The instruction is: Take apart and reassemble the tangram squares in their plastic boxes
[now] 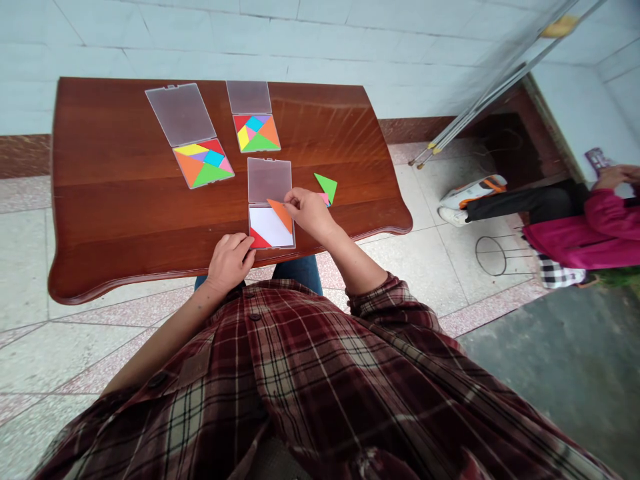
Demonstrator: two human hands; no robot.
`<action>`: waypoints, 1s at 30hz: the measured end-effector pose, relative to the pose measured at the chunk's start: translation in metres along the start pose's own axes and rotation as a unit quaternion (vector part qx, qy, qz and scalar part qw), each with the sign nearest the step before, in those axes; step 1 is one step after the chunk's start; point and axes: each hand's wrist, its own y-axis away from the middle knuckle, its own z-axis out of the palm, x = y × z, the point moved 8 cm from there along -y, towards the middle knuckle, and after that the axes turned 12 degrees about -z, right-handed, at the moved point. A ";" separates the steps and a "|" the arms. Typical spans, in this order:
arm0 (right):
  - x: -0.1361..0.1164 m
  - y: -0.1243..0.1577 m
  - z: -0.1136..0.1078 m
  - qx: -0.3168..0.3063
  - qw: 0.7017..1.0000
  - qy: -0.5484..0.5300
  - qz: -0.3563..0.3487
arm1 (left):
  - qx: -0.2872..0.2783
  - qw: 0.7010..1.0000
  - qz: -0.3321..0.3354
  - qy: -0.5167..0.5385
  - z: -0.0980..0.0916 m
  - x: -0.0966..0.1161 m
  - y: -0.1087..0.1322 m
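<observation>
Pinching an orange triangle [283,215] over the open case [267,223], one o'clock side: right hand [309,212], thumb and fingers closed together.
Left hand [229,263], loosely curled and gripping nothing visible, rests at seven o'clock by the red triangle [257,241]. Green triangle [327,187] lies at two; filled cases [183,115] lie toward ten and twelve. Purple item [597,159], three o'clock: markings too small to read.

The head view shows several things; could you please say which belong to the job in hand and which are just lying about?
Job in hand, apparently: nearest open clear plastic case; orange triangle in the right hand; red triangle; green triangle; partly hidden pink piece; perhaps two matching filled cases.

Lying about, apparently: grey metal crutches; white-and-orange item on the floor.
</observation>
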 end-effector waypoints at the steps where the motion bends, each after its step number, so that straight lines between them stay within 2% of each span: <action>1: -0.001 0.000 0.000 -0.002 1.000 0.014 -0.003 | -0.002 1.000 0.000 -0.001 0.000 0.000 0.000; 7: -0.003 0.003 -0.003 -0.004 0.996 0.094 -0.006 | -0.016 1.000 -0.008 0.006 -0.001 0.001 -0.001; 16: -0.003 0.003 0.007 -0.009 0.991 0.131 -0.022 | -0.013 1.000 -0.008 0.007 0.000 0.001 -0.001; 21: -0.015 0.001 0.012 -0.018 0.985 0.153 -0.082 | -0.015 1.000 -0.010 0.012 0.000 0.000 0.000; 30: -0.023 0.002 0.037 -0.142 0.938 0.276 -0.156 | -0.019 1.000 -0.010 0.002 -0.003 0.004 -0.002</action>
